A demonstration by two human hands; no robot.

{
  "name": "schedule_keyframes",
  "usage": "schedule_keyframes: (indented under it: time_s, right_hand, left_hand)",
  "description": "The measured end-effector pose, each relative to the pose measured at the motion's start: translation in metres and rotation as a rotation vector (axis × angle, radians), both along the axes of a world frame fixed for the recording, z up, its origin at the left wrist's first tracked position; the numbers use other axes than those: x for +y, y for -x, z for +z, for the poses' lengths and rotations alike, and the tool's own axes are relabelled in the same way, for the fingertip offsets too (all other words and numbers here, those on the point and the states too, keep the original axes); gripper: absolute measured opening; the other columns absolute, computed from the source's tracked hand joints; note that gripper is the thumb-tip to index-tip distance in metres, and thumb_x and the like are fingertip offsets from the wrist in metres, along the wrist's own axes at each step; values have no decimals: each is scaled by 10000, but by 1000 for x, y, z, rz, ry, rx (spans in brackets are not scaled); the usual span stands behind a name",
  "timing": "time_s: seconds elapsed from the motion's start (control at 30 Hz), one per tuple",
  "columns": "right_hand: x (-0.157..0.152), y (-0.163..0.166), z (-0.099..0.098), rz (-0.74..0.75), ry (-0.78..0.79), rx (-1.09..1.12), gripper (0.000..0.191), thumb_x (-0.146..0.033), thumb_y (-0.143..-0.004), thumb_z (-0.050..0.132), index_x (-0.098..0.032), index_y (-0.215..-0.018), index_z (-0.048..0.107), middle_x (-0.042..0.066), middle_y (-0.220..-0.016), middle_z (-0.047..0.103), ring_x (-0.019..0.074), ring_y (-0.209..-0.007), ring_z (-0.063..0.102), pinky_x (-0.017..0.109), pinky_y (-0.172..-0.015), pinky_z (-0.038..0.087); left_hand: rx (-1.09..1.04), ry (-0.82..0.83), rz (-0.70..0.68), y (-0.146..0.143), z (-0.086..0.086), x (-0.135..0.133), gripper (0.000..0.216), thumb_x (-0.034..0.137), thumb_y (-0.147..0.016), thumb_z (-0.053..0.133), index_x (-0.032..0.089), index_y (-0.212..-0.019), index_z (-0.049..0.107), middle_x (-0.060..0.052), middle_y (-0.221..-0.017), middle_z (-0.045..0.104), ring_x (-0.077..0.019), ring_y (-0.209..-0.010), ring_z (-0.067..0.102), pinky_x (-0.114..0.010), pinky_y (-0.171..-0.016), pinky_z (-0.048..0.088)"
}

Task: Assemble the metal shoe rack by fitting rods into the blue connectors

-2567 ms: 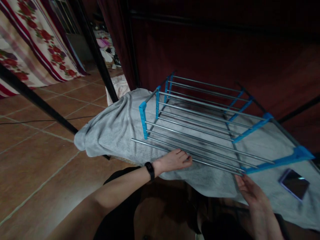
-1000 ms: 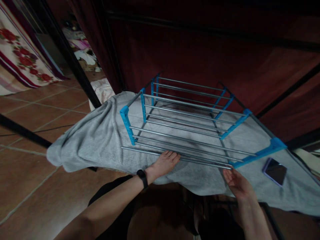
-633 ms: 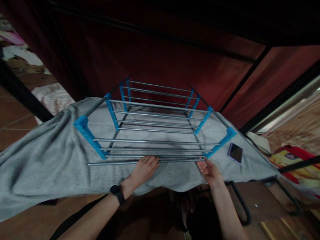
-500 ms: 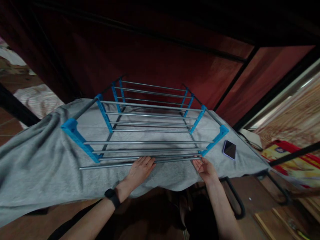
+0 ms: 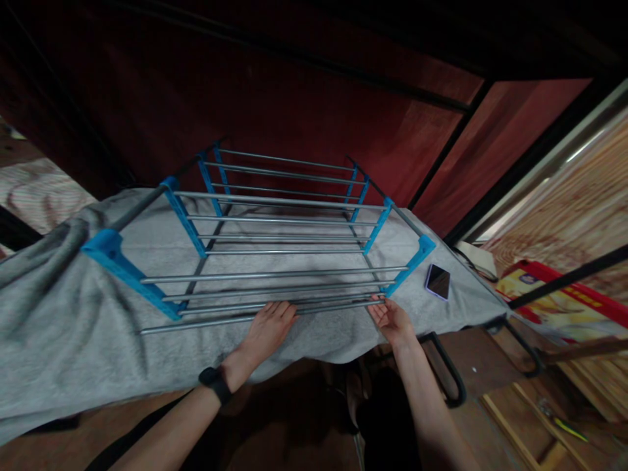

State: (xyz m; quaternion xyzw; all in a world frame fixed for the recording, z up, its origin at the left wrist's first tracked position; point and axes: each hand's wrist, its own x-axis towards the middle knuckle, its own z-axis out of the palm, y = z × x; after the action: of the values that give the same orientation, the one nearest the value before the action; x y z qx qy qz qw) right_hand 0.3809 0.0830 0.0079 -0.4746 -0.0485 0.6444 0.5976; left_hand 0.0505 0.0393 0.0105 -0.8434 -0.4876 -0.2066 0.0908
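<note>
- One rod [image 5: 196,324] lies along the near edge of the rack [image 5: 282,201], over the blanket [image 5: 314,340].
- Left hand [image 5: 271,324]: curled around its middle.
- Right hand [image 5: 392,322]: fingertips at its right end, beside the bracket [image 5: 407,266]; cannot tell if pinching.
- Best held parallel to the bars [image 5: 294,273], left steadying, right guiding.

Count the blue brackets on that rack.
8, front to back: four blue brackets at the left end of the rack, four at its right end. None seems hidden.
</note>
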Motion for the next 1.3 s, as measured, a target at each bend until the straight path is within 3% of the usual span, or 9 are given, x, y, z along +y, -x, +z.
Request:
schedule_keyframes:
  time_s: [0.27, 0.53, 0.9, 1.0, 1.17, 1.3]
  right_hand:
    - [1, -3, -3, 15, 52, -44, 197, -117, -940, 463, -212, -844, 607, -13, -828, 715, 106, -770, 691, 268, -768, 618]
    - [11, -29, -26, 36, 86, -100, 216, -100, -905, 466, -199, -851, 650, 0, -826, 691, 112, -804, 702, 286, -777, 630]
    - [14, -25, -28, 28, 114, -147, 250, -54, -914, 454, -177, -810, 645, -1, -761, 680, 105, -730, 700, 267, -725, 639]
    - [12, -24, -23, 19, 56, -165, 223, -66, -912, 484, -174, -813, 652, 3, -762, 692, 108, -739, 706, 257, -726, 635]
    - [8, -22, -4, -148, -138, -185, 83, -128, -862, 626, -175, -813, 673, -21, -750, 705, 88, -677, 688, 216, -717, 619]
    - [3, -11, 16, -186, -299, -162, 117, -220, -763, 785, -189, -833, 696, -26, -803, 726, 89, -745, 696, 199, -745, 605]
  left_hand:
    - [121, 27, -26, -2, -1, -2, 210, 160, -947, 525, 175, -1145, 593, -55, -953, 653, -205, -866, 620, -355, -828, 454]
    - [336, 45, -69, 0, 3, -9, 356, 73, -920, 496, 171, -1260, 531, -71, -1070, 643, -189, -965, 605, -342, -899, 432]
    - [323, 46, -62, -2, 4, -14, 473, 110, -922, 494, 205, -1384, 464, -86, -1110, 638, -205, -978, 595, -360, -900, 435]
    - [301, 49, -48, 3, 6, -13, 476, 101, -923, 470, 199, -1389, 459, -80, -1075, 643, -209, -959, 609, -358, -865, 458]
    - [222, 52, 45, 25, 7, -12, 524, 14, -881, 380, 182, -1363, 495, -78, -1023, 672, -223, -922, 632, -369, -829, 489]
    - [68, -48, 62, 50, 5, -13, 302, 158, -944, 453, 174, -1193, 624, -87, -961, 697, -240, -865, 652, -367, -791, 497]
